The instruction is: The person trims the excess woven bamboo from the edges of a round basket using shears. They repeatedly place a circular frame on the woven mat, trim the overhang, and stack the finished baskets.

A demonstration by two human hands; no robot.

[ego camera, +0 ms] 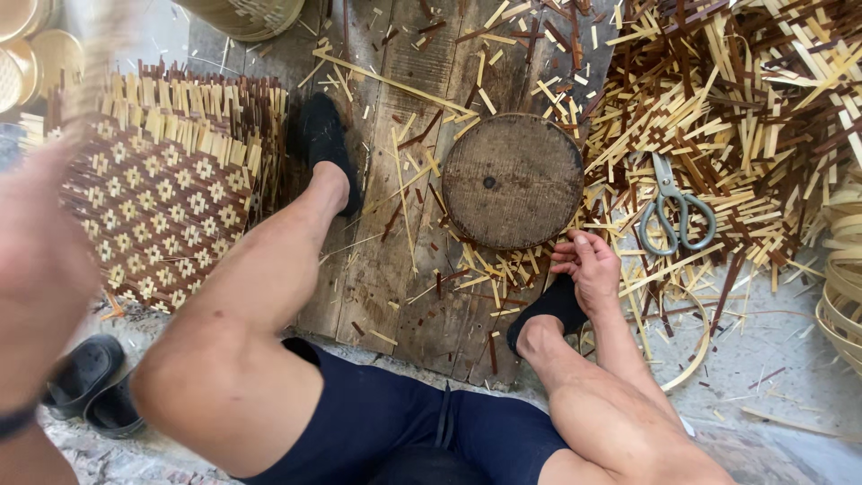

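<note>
A worn wooden board (409,260) lies on the floor (772,359) and carries a round wooden block (513,180). Right of the block lie scissors (675,211) among bamboo strips (763,108); left of it, a woven mat (157,220).

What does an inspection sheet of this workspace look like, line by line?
Surface: worn wooden boards on a concrete floor, littered with offcuts.
Job's things: round wooden block on the boards; woven mat with flower pattern, strip ends sticking up, at the left.
Clutter: heap of bamboo strips at right, scissors lying on it; coiled bands at the right edge.
Grippers: right hand down among the strips beside the block, by the right foot; whether it grips one cannot be told. Left hand blurred, close to the camera, by the mat.
Cables: nothing seen.
Surroundings: black sandals lower left; round baskets upper left.
</note>
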